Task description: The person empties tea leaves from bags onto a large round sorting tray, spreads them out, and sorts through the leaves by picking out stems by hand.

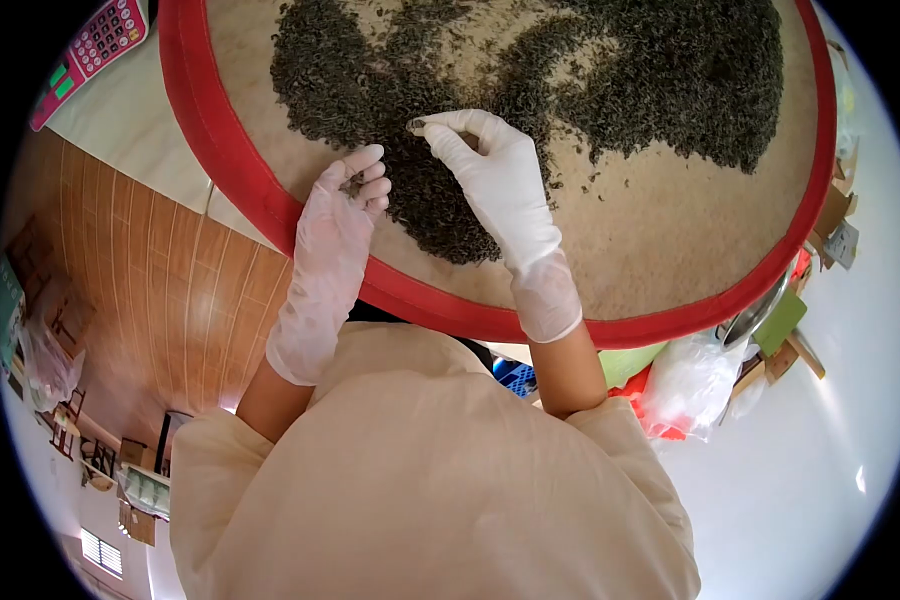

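Note:
Dark, curled dried leaves that look like tea (440,190) lie in uneven heaps on a round tray (670,225) with a tan base and a wide red cloth rim. My right hand (495,170), in a white glove, pinches a small dark tea leaf (416,125) between thumb and forefinger above the heap. To its left, my left hand (345,205), in a thin whitish glove, is turned palm up at the near left edge of the leaves. Its fingers are curled in, and a few dark bits show between them.
A pink calculator (90,50) rests on the pale tabletop (120,110) at upper left. Below lies a wood-look floor (170,260). At right, beyond the tray's rim, are a clear plastic bag (695,385), a metal bowl (755,312) and a green board (780,320).

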Demonstrator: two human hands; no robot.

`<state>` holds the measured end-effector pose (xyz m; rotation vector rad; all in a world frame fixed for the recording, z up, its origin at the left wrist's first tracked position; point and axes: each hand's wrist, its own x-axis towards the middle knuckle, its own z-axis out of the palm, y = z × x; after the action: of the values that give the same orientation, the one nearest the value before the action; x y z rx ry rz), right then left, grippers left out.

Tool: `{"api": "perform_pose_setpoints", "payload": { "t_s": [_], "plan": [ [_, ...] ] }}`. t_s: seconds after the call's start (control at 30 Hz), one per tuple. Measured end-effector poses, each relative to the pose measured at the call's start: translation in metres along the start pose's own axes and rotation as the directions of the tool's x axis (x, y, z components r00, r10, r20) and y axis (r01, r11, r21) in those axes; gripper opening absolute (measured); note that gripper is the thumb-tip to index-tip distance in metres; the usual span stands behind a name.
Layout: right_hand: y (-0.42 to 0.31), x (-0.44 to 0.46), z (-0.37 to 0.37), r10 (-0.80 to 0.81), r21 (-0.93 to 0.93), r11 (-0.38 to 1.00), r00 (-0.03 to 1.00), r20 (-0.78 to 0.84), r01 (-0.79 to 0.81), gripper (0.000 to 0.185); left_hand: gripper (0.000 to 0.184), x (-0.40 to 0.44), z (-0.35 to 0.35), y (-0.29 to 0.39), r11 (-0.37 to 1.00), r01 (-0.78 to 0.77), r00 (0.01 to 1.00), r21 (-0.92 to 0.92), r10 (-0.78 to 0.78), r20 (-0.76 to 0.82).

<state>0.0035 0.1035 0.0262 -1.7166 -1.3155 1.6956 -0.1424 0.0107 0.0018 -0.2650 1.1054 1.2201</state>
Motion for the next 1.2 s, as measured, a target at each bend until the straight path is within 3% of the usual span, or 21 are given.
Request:
{"api": "perform_pose_setpoints", "payload": {
  "t_s": [0.07, 0.1, 0.17, 0.27, 0.33, 0.4, 0.43, 0.47, 0.53, 0.6, 0.67, 0.7, 0.77, 0.8, 0.87, 0.9, 0.93, 1.07, 1.2],
  "plan": [
    [-0.009, -0.005, -0.005, 0.066, 0.256, 0.961, 0.987, 0.148, -0.103, 0.014, 0.037, 0.000, 0.000, 0.000, 1.000, -0.015, 1.000, 0.009, 0.015, 0.025],
    [-0.005, -0.003, -0.005, 0.066, 0.257, 0.961, 0.987, 0.147, -0.102, 0.014, 0.037, 0.000, -0.002, -0.001, 1.000, -0.015, 1.000, 0.010, 0.014, 0.026],
    [0.003, 0.002, -0.005, -0.024, 0.012, 1.000, 1.000, 0.015, 0.024, 0.014, 0.039, 0.001, -0.004, -0.002, 1.000, -0.018, 0.998, 0.002, 0.018, 0.060],
    [0.000, -0.005, -0.002, -0.090, -0.099, 0.991, 0.995, -0.031, 0.087, 0.014, 0.041, 0.000, 0.005, 0.000, 0.999, -0.034, 0.998, 0.008, 0.034, 0.060],
    [-0.006, -0.011, -0.002, -0.145, -0.114, 0.983, 0.989, -0.002, 0.144, 0.012, 0.042, -0.002, 0.019, 0.002, 0.998, -0.066, 0.997, 0.018, 0.065, 0.038],
    [-0.013, -0.018, -0.002, -0.177, -0.159, 0.961, 0.946, 0.272, 0.225, 0.013, 0.043, -0.002, 0.024, 0.004, 0.995, -0.097, 0.995, 0.028, 0.097, 0.021],
    [-0.016, -0.019, 0.000, -0.185, -0.305, 0.914, 0.944, 0.271, 0.267, 0.012, 0.043, -0.003, 0.025, 0.004, 0.996, -0.082, 0.996, 0.026, 0.081, 0.033],
    [-0.009, -0.016, 0.000, -0.183, -0.306, 0.914, 0.945, 0.271, 0.265, 0.012, 0.043, -0.004, 0.024, 0.004, 0.997, -0.067, 0.997, 0.023, 0.066, 0.045],
    [0.015, 0.002, 0.000, -0.477, -0.387, 0.822, 0.876, -0.068, 0.418, 0.011, 0.042, -0.002, 0.010, -0.001, 0.999, -0.050, 0.994, -0.002, 0.050, 0.093],
    [0.026, 0.024, -0.001, -0.486, -0.461, 0.785, 0.873, -0.044, 0.413, 0.014, 0.041, -0.002, 0.002, -0.001, 0.999, -0.032, 0.990, -0.025, 0.035, 0.140],
    [0.035, 0.041, -0.003, -0.496, -0.602, 0.694, 0.868, -0.003, 0.395, 0.025, 0.040, -0.002, 0.001, -0.002, 0.998, -0.015, 0.999, 0.062, 0.012, 0.037],
    [0.038, 0.046, -0.003, -0.495, -0.602, 0.695, 0.869, -0.005, 0.393, 0.025, 0.040, -0.003, 0.002, -0.001, 0.998, -0.012, 0.999, 0.063, 0.010, 0.037],
    [0.036, 0.050, 0.000, -0.466, -0.424, 0.745, 0.857, 0.222, 0.515, 0.028, 0.040, -0.006, 0.006, 0.005, 0.999, -0.020, 1.000, 0.030, 0.021, -0.009],
    [0.029, 0.047, -0.001, -0.465, -0.421, 0.747, 0.857, 0.223, 0.515, 0.028, 0.040, -0.008, 0.004, 0.007, 0.999, -0.021, 1.000, 0.031, 0.021, -0.013],
    [0.012, 0.041, -0.013, -0.092, -0.341, 0.908, 0.911, 0.402, 0.242, 0.031, 0.046, -0.009, 0.000, 0.012, 0.996, -0.090, 0.996, 0.008, 0.090, 0.001],
    [0.013, 0.039, -0.021, -0.137, -0.172, 0.950, 0.844, 0.518, 0.260, 0.033, 0.046, -0.010, 0.000, 0.015, 0.996, -0.094, 0.996, 0.006, 0.094, -0.003],
    [0.013, 0.036, -0.028, -0.137, -0.172, 0.950, 0.842, 0.522, 0.261, 0.033, 0.046, -0.012, 0.001, 0.018, 0.993, -0.114, 0.993, 0.000, 0.114, -0.001],
    [0.013, 0.027, -0.054, -0.105, -0.353, 0.922, 0.980, 0.167, 0.159, 0.031, 0.045, -0.014, 0.001, 0.020, 0.991, -0.130, 0.991, -0.018, 0.130, -0.008],
    [0.013, 0.021, -0.055, -0.161, -0.539, 0.819, 0.981, 0.112, 0.196, 0.024, 0.047, -0.012, -0.001, 0.019, 0.984, -0.172, 0.985, -0.041, 0.172, 0.013]
  ]
}}
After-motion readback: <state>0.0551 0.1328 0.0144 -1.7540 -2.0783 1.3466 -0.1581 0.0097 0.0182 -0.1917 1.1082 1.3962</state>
